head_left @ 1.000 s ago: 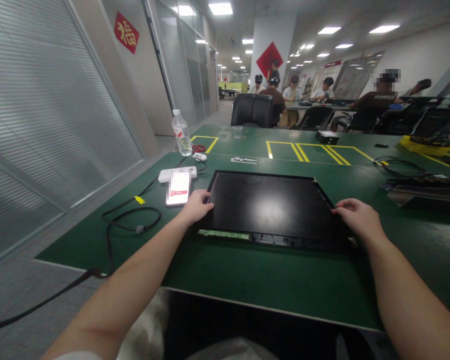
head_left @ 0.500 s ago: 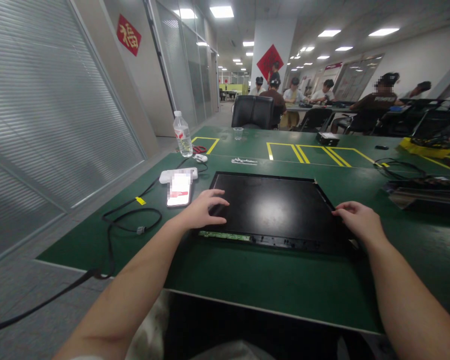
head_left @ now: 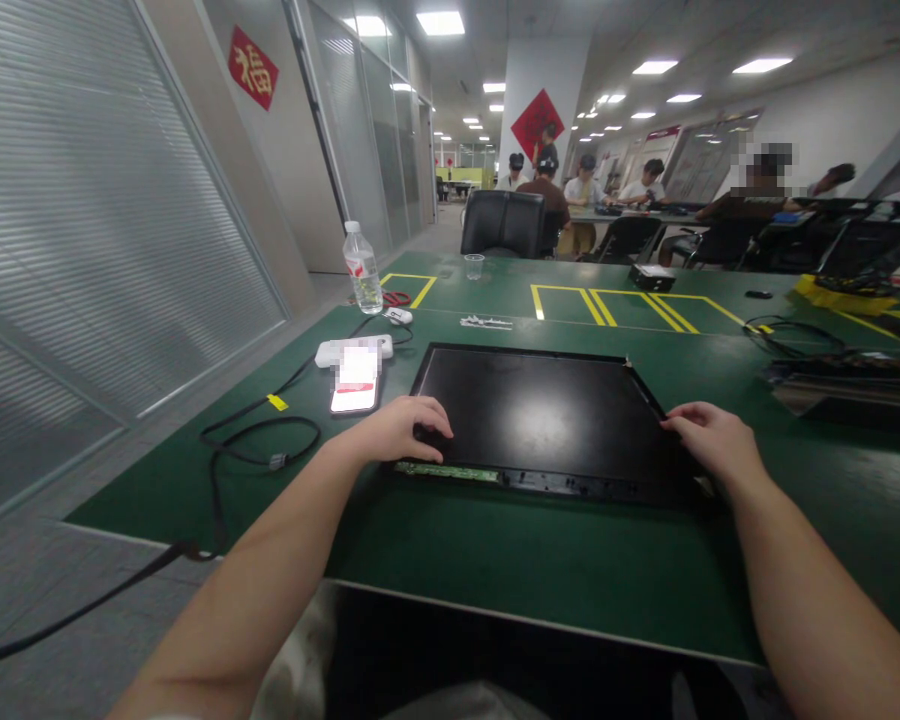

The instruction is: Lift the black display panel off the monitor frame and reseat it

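A black display panel [head_left: 547, 405] lies flat on the green table, its screen side up. Along its near edge run a strip of green circuit board [head_left: 457, 472] and black frame parts. At the panel's near left corner is my left hand [head_left: 405, 428], fingers bent over the screen and thumb apart from them. It is open; whether its fingertips touch the surface I cannot tell. My right hand [head_left: 712, 440] is closed on the panel's right edge, thumb and forefinger pinching the rim. Its other fingers are partly hidden behind the hand.
Left of the panel lie a lit phone [head_left: 355, 385], a white power strip [head_left: 330, 352] and a looped black cable [head_left: 262, 455]. A water bottle [head_left: 362, 268], red scissors [head_left: 397, 298] and a plastic cup [head_left: 474, 267] are farther back. Dark panels [head_left: 855, 390] lie at right; people sit beyond.
My left hand has left the panel's left edge, opened over the screen, then moved toward the near left corner with fingers more bent. My right hand stays on the right edge.
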The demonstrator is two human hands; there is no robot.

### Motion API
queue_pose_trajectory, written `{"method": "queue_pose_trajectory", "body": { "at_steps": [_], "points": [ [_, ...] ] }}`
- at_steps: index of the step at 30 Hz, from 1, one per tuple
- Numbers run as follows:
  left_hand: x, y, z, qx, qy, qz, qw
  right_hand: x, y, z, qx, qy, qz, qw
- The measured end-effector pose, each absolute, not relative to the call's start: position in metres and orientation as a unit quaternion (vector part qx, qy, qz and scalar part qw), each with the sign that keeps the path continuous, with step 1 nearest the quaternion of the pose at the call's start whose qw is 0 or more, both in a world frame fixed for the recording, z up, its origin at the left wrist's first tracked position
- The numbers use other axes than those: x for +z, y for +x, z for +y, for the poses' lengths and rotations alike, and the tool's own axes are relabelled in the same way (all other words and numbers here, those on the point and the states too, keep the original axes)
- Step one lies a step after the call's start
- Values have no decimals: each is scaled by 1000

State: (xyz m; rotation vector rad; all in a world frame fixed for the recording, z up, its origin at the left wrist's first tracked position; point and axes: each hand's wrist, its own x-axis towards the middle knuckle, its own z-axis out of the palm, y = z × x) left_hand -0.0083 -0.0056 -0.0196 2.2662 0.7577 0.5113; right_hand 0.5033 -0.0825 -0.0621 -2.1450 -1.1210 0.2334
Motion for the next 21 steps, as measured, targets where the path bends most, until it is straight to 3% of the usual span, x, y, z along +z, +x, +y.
{"method": "queue_pose_trajectory", "body": {
  "at_steps": [21],
  "points": [
    [-19,-9,-8,186,883,277,330,-59,500,-83,59,-826,-446,341]
  ]
}}
